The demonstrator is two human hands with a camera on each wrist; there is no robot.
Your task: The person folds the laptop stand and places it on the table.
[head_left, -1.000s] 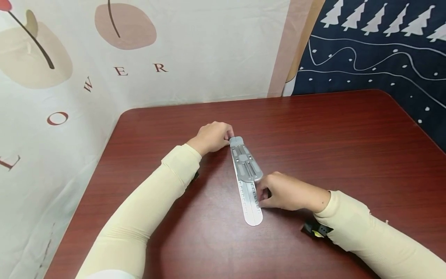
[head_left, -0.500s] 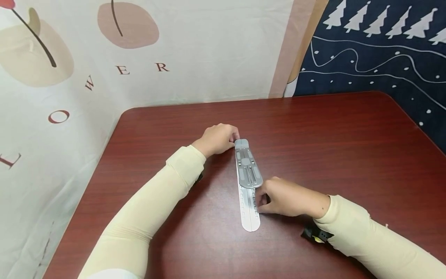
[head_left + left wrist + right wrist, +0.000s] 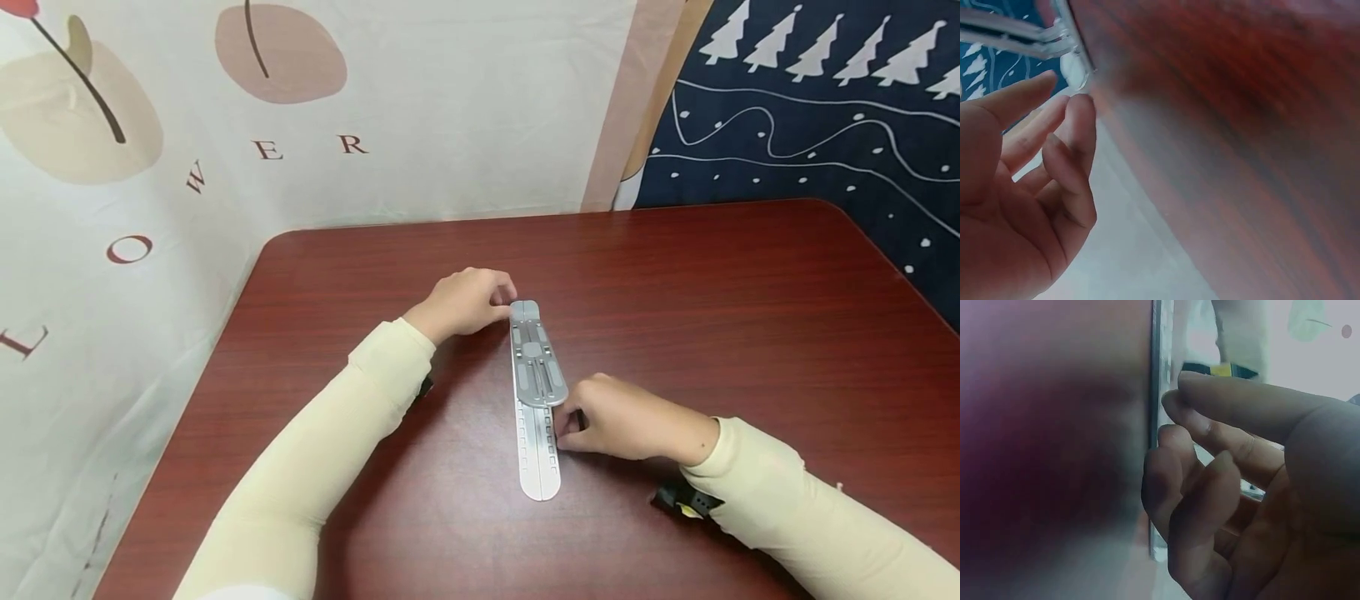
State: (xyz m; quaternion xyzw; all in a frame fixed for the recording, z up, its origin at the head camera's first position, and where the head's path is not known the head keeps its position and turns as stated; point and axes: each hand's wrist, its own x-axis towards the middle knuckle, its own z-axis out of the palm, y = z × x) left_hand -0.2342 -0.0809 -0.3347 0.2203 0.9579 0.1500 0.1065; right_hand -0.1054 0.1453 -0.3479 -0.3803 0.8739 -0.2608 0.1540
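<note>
A folding laptop stand (image 3: 534,367), grey plate over silver ribbed legs, lies folded flat on the brown table, its long side running away from me. Beside its far end is my left hand (image 3: 465,302); the left wrist view has its bent fingers (image 3: 1079,144) close to the stand's tip (image 3: 1075,59), not wrapped round it. My right hand (image 3: 611,417) stays at the stand's right edge near the front, fingertips touching or almost touching it. Loosely bent fingers (image 3: 1204,500) show beside the thin edge of the stand (image 3: 1158,381) in the right wrist view.
The reddish-brown table (image 3: 712,333) has rounded far corners. Behind it hang a white printed cloth (image 3: 450,108) and a navy cloth (image 3: 795,125) with white trees. Both forearms wear pale yellow sleeves, with a black strap (image 3: 686,500) under the right one.
Over the second the laptop stand has turned slightly, its far end shifting right, to lie straighter. In the last half second my left hand has drawn a little left, off its far end.
</note>
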